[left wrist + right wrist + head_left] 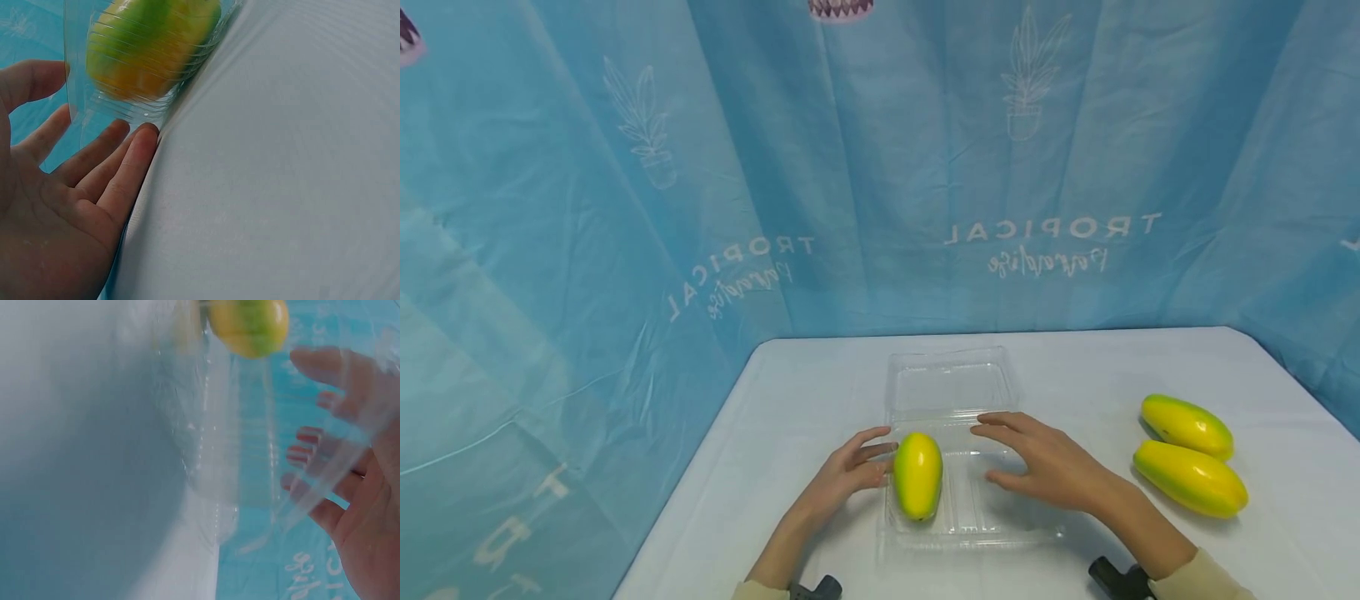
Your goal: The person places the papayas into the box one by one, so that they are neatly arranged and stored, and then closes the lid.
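Note:
A clear plastic clamshell container lies opened out on the table, its lid folded back at the far side. One glossy, oblong yellow-green fruit, shaped like a mango, sits upright to the view in the left of its base. Beside the container's left edge is my left hand, fingers spread and relaxed; in the left wrist view its fingertips are right at the clear wall. My right hand hovers over the right part of the base, fingers loosely bent and holding nothing. The right wrist view shows it through clear plastic.
Two more yellow-green fruits lie side by side on the right of the white table. A blue printed curtain hangs behind the table and along its left side.

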Action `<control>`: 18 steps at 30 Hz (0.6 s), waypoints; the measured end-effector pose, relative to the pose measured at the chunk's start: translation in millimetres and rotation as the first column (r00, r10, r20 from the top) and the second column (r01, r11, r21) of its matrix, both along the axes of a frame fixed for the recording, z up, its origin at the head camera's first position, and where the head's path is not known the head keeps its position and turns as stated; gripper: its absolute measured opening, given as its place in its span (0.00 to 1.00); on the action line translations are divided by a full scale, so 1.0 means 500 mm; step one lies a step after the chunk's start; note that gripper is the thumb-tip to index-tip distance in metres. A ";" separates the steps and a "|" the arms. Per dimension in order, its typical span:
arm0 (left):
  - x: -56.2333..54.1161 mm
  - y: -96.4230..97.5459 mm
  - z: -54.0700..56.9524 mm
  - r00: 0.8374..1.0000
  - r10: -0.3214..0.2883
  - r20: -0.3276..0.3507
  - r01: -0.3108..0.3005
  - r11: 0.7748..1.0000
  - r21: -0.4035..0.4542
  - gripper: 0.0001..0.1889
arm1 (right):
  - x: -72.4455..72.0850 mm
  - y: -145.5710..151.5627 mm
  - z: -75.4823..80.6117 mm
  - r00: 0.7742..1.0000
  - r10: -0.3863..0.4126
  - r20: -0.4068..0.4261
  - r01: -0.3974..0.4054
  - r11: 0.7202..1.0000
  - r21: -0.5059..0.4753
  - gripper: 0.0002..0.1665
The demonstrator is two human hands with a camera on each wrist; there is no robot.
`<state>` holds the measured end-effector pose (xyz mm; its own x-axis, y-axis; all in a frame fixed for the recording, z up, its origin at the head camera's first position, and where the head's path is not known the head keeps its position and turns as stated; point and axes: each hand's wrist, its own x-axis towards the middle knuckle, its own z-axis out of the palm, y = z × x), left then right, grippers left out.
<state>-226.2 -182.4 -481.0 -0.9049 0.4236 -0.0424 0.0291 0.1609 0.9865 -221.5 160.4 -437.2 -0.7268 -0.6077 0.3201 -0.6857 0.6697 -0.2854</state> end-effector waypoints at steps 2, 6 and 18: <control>0.001 -0.001 0.001 1.000 0.000 0.003 0.000 1.000 0.002 0.29 | 0.001 0.008 0.000 1.000 -0.012 -0.006 0.012 1.000 0.002 0.35; 0.001 0.001 0.004 1.000 -0.003 -0.001 0.003 1.000 -0.005 0.29 | 0.002 0.028 0.004 0.999 -0.034 -0.025 0.034 0.999 -0.011 0.36; 0.003 0.000 0.005 1.000 -0.001 -0.012 0.001 1.000 -0.020 0.30 | 0.009 0.064 0.006 0.997 -0.074 -0.020 0.073 0.996 -0.045 0.35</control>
